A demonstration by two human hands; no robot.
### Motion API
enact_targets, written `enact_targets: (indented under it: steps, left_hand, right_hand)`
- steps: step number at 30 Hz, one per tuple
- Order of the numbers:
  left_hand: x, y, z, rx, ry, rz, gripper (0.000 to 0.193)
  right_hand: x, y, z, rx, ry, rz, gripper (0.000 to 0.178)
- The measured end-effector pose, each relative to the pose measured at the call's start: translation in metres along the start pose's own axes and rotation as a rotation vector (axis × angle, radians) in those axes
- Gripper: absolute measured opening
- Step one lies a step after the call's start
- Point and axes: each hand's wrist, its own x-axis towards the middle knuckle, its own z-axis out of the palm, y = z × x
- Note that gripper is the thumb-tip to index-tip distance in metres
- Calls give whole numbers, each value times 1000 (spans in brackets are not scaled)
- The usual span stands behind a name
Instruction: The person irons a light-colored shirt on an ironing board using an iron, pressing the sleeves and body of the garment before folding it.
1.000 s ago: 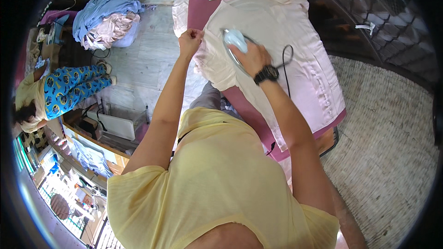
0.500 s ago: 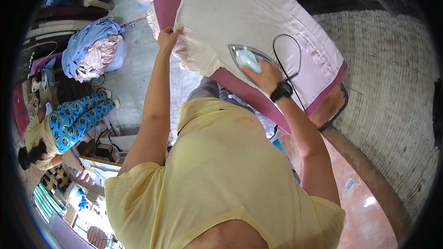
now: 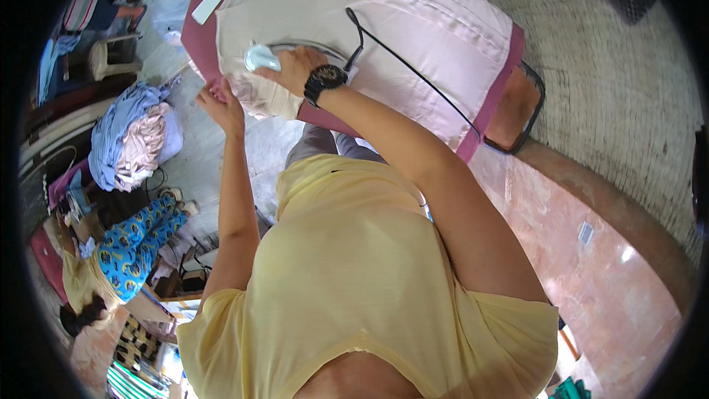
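Observation:
My right hand (image 3: 297,72), with a black watch on the wrist, grips the pale blue handle of a clothes iron (image 3: 260,58). Its soleplate lies on a pale pink garment (image 3: 413,0), partly hidden by my hand. The garment is spread over a maroon ironing board (image 3: 201,41). Beside the board's left edge is my left hand (image 3: 224,108), thumb and fingers apart, close to the bunched fabric of the garment; whether it touches the cloth is hard to see. A black cord (image 3: 413,70) arcs over the garment from the iron.
A white flat rectangular item (image 3: 212,1) lies at the board's far left. A heap of blue and pink clothes (image 3: 136,137) is piled on the left. Another person in patterned blue trousers (image 3: 140,240) is at the lower left. A stool (image 3: 111,59) stands farther off.
The iron, in my right hand, has slid left across the garment and turned. My left hand has come away from the garment's edge, its fingers parting. The view has shifted.

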Motion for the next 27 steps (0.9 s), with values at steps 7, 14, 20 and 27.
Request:
enact_targets:
  steps: [7,14,20,27]
  left_hand:
    - [-90,64,-15,88,-539,446,36]
    - [-95,63,-6,75,-555,474,37]
    - [-84,68,-12,22,-701,374,44]
    - [-75,51,-21,120,-586,484,38]
  right_hand:
    - [-158,114,-119,-71,-121,245,61]
    - [-243,184,-221,-129,63,405,67]
    - [-210,186,-158,-335,33,60,66]
    - [-156,117,-97,-236,-199,-45,69]
